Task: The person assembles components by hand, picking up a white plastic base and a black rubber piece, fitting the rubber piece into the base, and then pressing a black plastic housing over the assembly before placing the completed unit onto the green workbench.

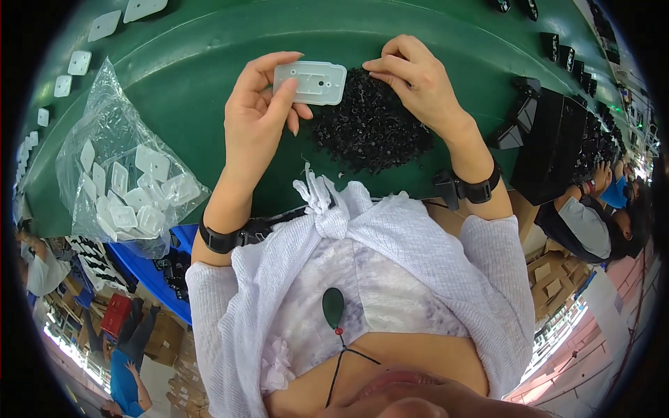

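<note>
My left hand is closed on a whitish, translucent plastic cover, thumb across its left end. The cover is a rounded rectangle with raised ribs and small holes on its upward face. My right hand is pinched, its fingertips just right of the cover at the top of a pile of small black parts. Whatever lies between those fingertips is too small to make out. The pile spreads over the green table below the cover and my right hand.
At the left lies a clear plastic bag holding several whitish covers. More covers line the table's far left. A black box and black angular pieces stand at the right. Below the bag shows a blue bin. Other people are around.
</note>
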A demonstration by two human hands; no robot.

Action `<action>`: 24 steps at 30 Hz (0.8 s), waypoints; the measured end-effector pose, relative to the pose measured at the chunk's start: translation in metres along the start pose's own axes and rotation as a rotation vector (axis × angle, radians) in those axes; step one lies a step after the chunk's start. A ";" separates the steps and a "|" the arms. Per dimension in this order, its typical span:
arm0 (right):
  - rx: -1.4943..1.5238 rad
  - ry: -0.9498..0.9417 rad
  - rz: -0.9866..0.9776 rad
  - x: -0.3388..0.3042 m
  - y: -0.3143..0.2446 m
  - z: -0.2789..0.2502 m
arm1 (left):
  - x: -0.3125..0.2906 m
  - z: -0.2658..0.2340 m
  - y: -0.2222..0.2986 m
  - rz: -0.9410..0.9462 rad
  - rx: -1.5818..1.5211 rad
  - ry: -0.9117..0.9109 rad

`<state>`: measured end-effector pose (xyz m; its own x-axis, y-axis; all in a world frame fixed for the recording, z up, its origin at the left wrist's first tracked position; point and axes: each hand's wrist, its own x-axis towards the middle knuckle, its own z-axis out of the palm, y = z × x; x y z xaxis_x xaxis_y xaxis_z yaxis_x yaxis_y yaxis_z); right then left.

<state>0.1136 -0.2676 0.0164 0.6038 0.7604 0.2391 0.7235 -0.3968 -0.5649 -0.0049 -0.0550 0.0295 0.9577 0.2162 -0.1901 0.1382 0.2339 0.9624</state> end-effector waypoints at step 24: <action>0.088 -0.004 0.041 -0.005 -0.018 0.003 | -0.001 -0.014 0.019 0.407 1.331 -0.160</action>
<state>0.0966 -0.2626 0.0232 0.6304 0.7470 0.2113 0.6660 -0.3806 -0.6415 -0.0067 -0.0380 0.0451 0.9936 -0.0799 0.0804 -0.1065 -0.9009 0.4208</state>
